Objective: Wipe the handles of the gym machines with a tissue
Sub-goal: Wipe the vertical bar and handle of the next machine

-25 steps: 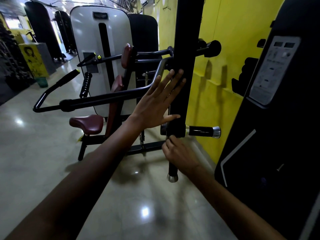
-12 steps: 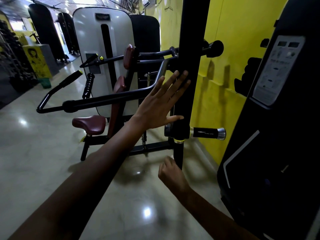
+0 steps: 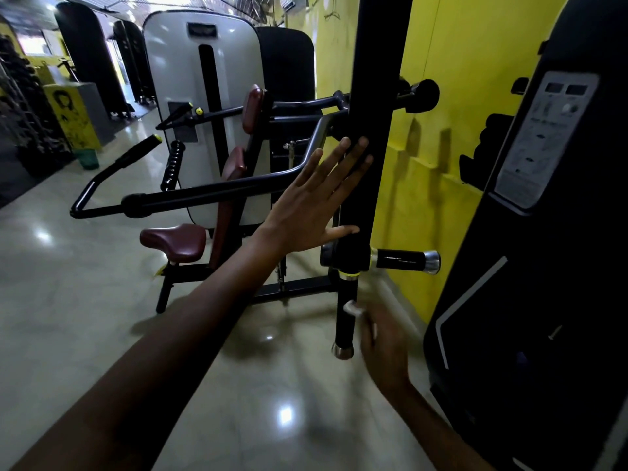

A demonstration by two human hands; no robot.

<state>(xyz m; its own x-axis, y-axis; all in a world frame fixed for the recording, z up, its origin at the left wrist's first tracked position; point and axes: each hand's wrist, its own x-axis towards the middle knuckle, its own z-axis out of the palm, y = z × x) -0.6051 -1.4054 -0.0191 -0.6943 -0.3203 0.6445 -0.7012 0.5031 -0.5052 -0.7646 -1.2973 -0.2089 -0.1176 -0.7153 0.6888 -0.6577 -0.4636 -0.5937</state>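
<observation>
While the left hand (image 3: 307, 205) pressed flat and open-fingered on the black upright post (image 3: 377, 107), the right worked lower.
Blurred, the right hand (image 3: 382, 338) pinched a white tissue (image 3: 353, 307) just beside the vertical handle (image 3: 345, 317) hanging below the post; a horizontal handle (image 3: 404, 260) jutted toward the yellow wall (image 3: 475, 62).

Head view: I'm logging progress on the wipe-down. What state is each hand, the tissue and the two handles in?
left hand: fingers straight, flat against the black upright
right hand: blurred, beside the vertical handle, pinching the tissue
tissue: crumpled, at the vertical handle
vertical handle: hanging down, not gripped
horizontal handle: sticking out sideways, untouched
</observation>
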